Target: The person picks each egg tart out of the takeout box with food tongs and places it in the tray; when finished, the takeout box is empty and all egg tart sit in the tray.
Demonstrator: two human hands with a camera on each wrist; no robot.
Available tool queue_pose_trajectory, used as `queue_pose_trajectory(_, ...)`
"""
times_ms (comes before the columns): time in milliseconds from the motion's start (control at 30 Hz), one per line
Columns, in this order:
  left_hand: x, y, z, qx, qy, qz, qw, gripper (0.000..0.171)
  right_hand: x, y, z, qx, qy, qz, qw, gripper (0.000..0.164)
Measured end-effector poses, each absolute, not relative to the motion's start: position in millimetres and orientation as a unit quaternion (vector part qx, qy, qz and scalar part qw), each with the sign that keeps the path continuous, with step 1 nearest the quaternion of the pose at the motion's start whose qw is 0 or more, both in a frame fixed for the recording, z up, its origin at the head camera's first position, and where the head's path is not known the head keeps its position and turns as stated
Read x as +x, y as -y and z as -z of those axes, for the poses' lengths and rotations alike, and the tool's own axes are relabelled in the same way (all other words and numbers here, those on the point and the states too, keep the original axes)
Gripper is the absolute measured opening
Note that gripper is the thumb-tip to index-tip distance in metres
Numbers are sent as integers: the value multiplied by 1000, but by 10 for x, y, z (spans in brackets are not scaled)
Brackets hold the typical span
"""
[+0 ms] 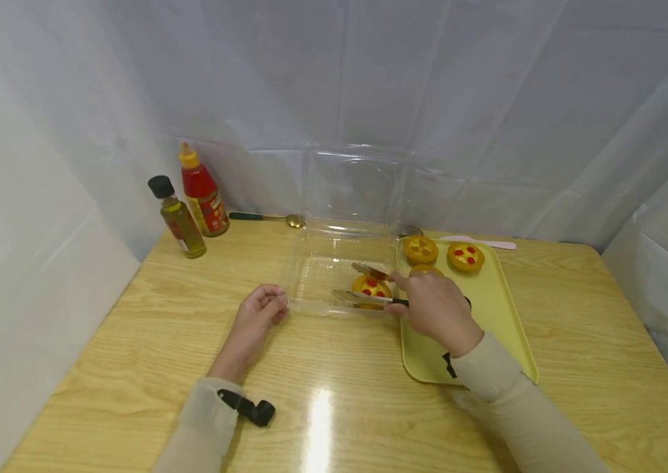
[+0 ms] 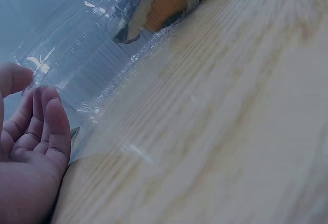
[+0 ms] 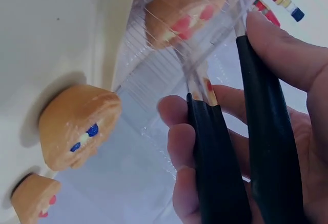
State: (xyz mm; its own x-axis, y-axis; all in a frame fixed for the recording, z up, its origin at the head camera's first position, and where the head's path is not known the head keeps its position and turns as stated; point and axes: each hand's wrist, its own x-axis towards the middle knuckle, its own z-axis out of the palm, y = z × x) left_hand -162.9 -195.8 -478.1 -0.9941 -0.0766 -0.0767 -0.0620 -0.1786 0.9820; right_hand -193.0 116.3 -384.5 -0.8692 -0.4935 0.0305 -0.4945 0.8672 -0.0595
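Note:
My right hand [image 1: 437, 310] grips black-handled metal tongs [image 3: 220, 147], reaching left across the yellow tray [image 1: 499, 328]. The tongs' two arms stand apart on either side of a tart with red dots [image 1: 372, 287], which sits in the right front of a clear plastic container [image 1: 322, 263]. The container's lid [image 1: 357, 187] stands raised at the back. At the left front corner, my left hand [image 1: 259, 312] pinches the container's rim between thumb and fingers, as the left wrist view shows. In the right wrist view, the tart [image 3: 182, 16] shows through the container wall.
On the tray lie another red-dotted tart [image 1: 466, 257], a yellow-topped tart [image 1: 421, 250] and a third [image 1: 425, 269], partly behind my right hand. A red sauce bottle [image 1: 206, 200], an oil bottle [image 1: 182, 226] and a spoon [image 1: 268, 217] are back left. A pink-handled utensil [image 1: 496, 244] lies behind the tray.

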Motion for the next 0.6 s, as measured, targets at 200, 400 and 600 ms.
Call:
queue_pose_trajectory(200,-1627,1956,4782,53,635,770,6,11,-1918,-1165,3804,251,967,-28,5,65)
queue_pose_trajectory(400,-1624,1949,4779,52,635,771,6,10,-1913,-1165,3780,244,969,-28,3,68)
queue_pose_trajectory(600,-1626,1953,4781,51,634,771,7,10,-1909,-1152,3740,233,972,-28,-29,67)
